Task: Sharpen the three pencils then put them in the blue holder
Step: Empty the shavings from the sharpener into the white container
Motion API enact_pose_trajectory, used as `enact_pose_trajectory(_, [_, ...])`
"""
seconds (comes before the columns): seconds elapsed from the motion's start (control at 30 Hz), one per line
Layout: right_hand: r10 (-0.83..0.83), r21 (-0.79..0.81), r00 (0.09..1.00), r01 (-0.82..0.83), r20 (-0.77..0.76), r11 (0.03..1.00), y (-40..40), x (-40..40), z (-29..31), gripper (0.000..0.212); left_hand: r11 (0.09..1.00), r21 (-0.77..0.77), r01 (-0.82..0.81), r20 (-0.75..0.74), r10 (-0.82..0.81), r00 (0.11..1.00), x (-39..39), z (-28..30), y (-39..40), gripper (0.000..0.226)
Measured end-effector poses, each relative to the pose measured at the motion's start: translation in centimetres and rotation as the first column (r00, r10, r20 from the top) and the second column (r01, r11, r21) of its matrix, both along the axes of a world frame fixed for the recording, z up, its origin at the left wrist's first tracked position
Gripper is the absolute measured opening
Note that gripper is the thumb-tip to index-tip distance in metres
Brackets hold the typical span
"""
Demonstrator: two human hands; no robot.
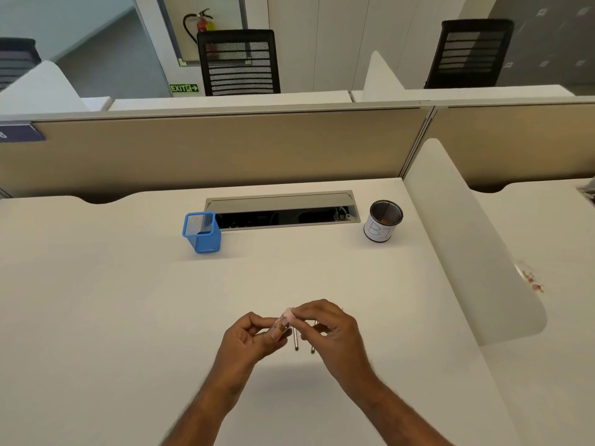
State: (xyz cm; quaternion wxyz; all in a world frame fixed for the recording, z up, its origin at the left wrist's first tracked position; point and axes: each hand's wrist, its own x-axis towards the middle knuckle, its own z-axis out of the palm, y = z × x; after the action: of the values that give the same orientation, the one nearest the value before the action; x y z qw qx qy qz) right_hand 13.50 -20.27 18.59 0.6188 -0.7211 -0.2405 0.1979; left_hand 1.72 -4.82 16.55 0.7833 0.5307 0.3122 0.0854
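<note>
The blue holder [202,232], square mesh, stands near the desk's [96,300] far edge, left of a cable slot [283,209]. Toward the near edge, the left hand [254,336] pinches a small clear sharpener [282,324], blurred; the right hand [328,326] pinches its pale end, hiding most of two pencils [296,341]. A round mesh cup [383,221] sits far right.

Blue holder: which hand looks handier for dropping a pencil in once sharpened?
Probably left. The blue holder stands far-left on the desk, on the left hand's side; the right hand would cross over.
</note>
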Motion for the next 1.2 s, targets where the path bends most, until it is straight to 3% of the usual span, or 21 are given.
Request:
enact_pose_trajectory(0.1, [-0.048,0.019,0.998,0.049,-0.044,0.999,0.1,0.1,-0.5,0.016,1.0,0.002,-0.007,-0.007,0.007,1.0,0.7,0.2,-0.3,0.04])
enact_pose_trajectory(0.27, [-0.062,0.028,0.965,0.072,-0.254,0.997,0.3,0.3,-1.1,0.033,0.998,0.03,0.049,0.015,-0.05,0.999,2.7,0.7,-1.5,0.036])
enact_pose_trajectory(0.43, [-0.1,0.129,0.925,0.157,-0.367,0.979,-0.6,2.3,-0.9,0.022,0.987,0.125,0.104,-0.016,-0.103,0.995,5.7,1.4,-2.6,0.026])
enact_pose_trajectory(0.6, [-0.149,0.078,0.954,0.175,-0.261,0.982,-1.8,6.8,-0.7,0.019,0.897,0.361,0.255,-0.083,-0.242,0.967,10.4,2.1,-2.5,0.013])
enact_pose_trajectory(0.77, [-0.193,-0.013,0.97,0.194,-0.149,0.981,-2.5,12.9,-0.8,0.019,0.768,0.554,0.323,-0.111,-0.316,0.942,16.9,2.4,-1.2,0.014])
enact_pose_trajectory(0.9, [-0.184,-0.098,0.979,0.175,-0.087,0.98,-3.1,18.0,-0.9,0.035,0.58,0.705,0.409,-0.145,-0.446,0.883,23.5,3.6,-0.6,0.037])
enact_pose_trajectory(1.03, [-0.154,-0.119,0.987,0.147,-0.049,0.982,-3.5,22.3,-0.8,0.027,0.396,0.788,0.471,-0.166,-0.6,0.783,29.5,4.0,-0.2,0.05])
enact_pose_trajectory(1.1, [-0.182,-0.105,0.981,0.175,-0.064,0.979,-3.6,24.3,-0.9,0.027,0.372,0.793,0.482,-0.154,-0.644,0.749,31.8,3.8,0.0,0.045])
enact_pose_trajectory(1.2, [-0.176,-0.119,0.984,0.171,-0.034,0.978,-4.0,27.2,-1.3,0.024,0.415,0.754,0.509,-0.129,-0.666,0.734,34.7,3.2,0.0,0.031])
